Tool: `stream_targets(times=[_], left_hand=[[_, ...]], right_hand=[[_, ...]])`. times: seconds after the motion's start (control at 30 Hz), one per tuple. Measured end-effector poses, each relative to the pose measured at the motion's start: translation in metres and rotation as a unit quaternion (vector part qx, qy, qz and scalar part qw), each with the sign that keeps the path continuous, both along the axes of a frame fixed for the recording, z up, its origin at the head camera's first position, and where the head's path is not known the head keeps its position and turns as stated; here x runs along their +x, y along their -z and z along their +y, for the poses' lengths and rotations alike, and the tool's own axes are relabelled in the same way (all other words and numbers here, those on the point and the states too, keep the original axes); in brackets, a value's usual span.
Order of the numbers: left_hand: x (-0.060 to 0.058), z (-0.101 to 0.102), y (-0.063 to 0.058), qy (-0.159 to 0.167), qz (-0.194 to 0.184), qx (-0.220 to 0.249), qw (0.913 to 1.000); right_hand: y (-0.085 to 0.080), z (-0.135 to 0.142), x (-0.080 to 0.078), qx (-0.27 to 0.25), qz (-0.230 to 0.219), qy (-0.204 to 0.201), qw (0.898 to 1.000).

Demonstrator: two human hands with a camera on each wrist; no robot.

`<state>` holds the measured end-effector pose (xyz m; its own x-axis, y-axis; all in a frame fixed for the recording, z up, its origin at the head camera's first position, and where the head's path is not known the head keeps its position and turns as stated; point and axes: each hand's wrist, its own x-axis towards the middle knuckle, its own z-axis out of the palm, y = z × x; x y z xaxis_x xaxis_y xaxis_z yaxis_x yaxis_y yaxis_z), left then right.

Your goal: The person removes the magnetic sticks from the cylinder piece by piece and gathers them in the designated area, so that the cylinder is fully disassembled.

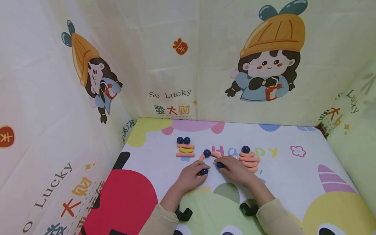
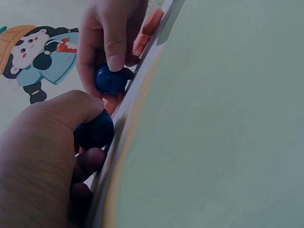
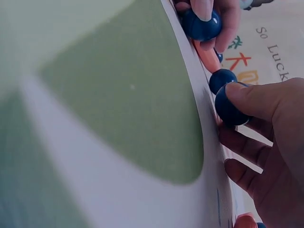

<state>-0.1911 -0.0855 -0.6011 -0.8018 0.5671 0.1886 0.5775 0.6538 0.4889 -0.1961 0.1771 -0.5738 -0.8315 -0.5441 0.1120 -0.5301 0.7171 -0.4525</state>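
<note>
My left hand (image 1: pixel 191 175) pinches a dark blue ball (image 1: pixel 204 171) between thumb and fingers, close over the printed tabletop. Another dark blue ball (image 3: pixel 232 105) is in the pinch of my right hand (image 1: pixel 236 168), a short way to the right. Just beyond both hands sits a third blue ball (image 1: pixel 207 153). Salmon-pink sausage-shaped pieces slope down from it on either side, the left piece (image 1: pixel 201 158) toward my left hand and the right piece (image 1: pixel 215 154) toward my right fingers. The left wrist view shows both held balls, with thumbs resting on them.
Left of the hands, two blue balls (image 1: pixel 183 140) top a stack of pink pieces with a curved yellow piece (image 1: pixel 186 150). On the right, a blue ball (image 1: pixel 245 149) heads a row of pink pieces (image 1: pixel 249 159) beside my right hand. Patterned cloth walls (image 1: pixel 211 71) enclose the table.
</note>
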Motion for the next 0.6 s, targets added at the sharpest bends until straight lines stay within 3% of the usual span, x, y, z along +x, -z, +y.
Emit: stream_targets(times=[0.4,0.6], left_hand=[[0.0,-0.001,0.0,0.004,0.005,0.004,1.0],[0.0,-0.001,-0.002,0.003,-0.008,-0.004,1.0]], right_hand=[[-0.009,0.0,0.001,-0.043,-0.054,0.044,0.997],[-0.023,0.012,0.001,-0.052,-0.041,0.073,0.995]])
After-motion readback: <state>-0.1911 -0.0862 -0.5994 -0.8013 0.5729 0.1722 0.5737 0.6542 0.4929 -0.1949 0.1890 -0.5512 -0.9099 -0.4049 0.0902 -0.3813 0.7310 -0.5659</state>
